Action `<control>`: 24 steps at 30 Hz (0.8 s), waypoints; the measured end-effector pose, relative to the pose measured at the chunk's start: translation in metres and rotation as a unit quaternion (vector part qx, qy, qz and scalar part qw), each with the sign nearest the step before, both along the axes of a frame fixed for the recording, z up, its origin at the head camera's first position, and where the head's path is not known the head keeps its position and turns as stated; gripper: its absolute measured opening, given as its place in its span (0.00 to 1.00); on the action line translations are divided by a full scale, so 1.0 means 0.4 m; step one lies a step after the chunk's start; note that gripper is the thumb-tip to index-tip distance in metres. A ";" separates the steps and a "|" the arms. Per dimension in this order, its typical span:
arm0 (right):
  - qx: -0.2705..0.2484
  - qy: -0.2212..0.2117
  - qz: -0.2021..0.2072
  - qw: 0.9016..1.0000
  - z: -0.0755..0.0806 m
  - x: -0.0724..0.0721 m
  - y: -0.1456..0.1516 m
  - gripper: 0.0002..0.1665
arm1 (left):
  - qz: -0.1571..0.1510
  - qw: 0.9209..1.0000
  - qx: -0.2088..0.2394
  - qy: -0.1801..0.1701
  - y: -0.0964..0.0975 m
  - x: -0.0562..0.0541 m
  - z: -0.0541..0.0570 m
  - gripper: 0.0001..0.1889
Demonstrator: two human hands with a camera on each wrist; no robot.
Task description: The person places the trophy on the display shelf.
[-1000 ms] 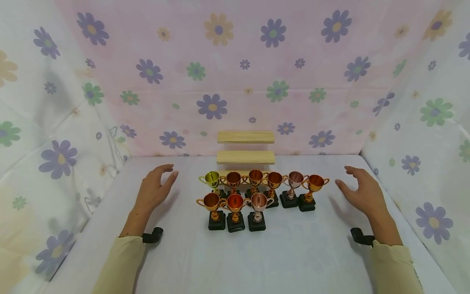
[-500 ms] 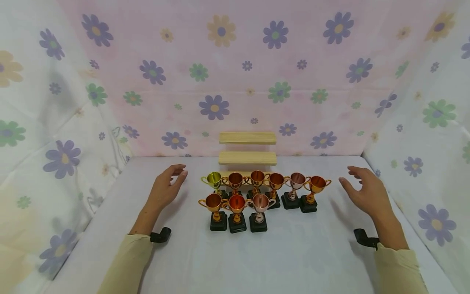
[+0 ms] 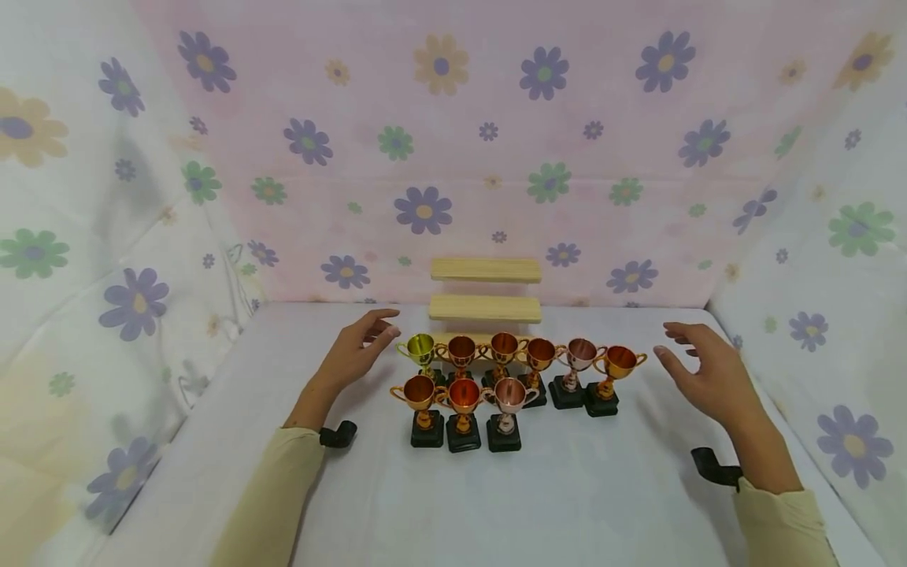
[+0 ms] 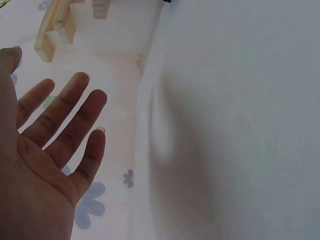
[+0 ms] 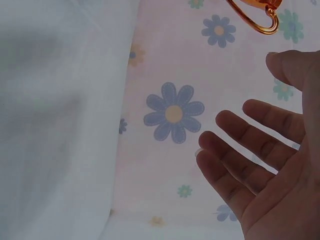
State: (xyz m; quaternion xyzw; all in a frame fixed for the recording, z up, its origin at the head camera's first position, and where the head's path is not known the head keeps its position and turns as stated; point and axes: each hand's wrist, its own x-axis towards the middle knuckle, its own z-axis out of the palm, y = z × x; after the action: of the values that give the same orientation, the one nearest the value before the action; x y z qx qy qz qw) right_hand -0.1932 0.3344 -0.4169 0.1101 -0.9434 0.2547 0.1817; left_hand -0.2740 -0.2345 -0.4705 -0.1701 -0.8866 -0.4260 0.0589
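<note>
My left hand is just left of the yellow-green trophy cup, its fingertips close to that cup's left handle. In the left wrist view its fingers are spread and relaxed, with nothing in them. My right hand hovers to the right of the orange-gold trophy cup at the row's right end, palm turned inward and holding nothing. Small trophies on black bases stand upright in two rows. The front row has a bronze-gold cup, a red-gold cup and a pinkish silver cup.
Behind the trophies rises a stepped wooden rack, with an upper shelf and a middle shelf; its lowest step is partly hidden by the back row. A white cloth covers the table, and a flowered curtain encloses the back and sides.
The left hand has moved right, toward the yellow-green cup. The right hand has hardly moved. The whole head view has shifted slightly, and the trophies stand as before.
</note>
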 end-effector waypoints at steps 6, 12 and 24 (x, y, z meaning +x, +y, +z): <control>0.011 0.007 0.029 0.999 0.009 0.006 -0.021 0.28 | -0.031 0.999 0.042 -0.015 0.042 -0.025 0.004 0.24; 0.018 0.027 0.058 0.998 0.018 0.013 -0.034 0.27 | -0.047 0.996 0.055 -0.059 0.072 -0.033 0.013 0.23; 0.027 0.016 0.134 0.990 0.013 0.013 -0.056 0.32 | -0.064 0.989 0.036 -0.130 0.094 -0.027 -0.015 0.27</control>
State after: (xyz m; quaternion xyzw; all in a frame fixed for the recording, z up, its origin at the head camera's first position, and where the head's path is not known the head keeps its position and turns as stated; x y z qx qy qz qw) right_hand -0.1880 0.3120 -0.4115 0.2447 -0.9235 0.2494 0.1581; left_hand -0.2848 -0.1969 -0.4767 -0.1671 -0.8581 -0.4793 -0.0781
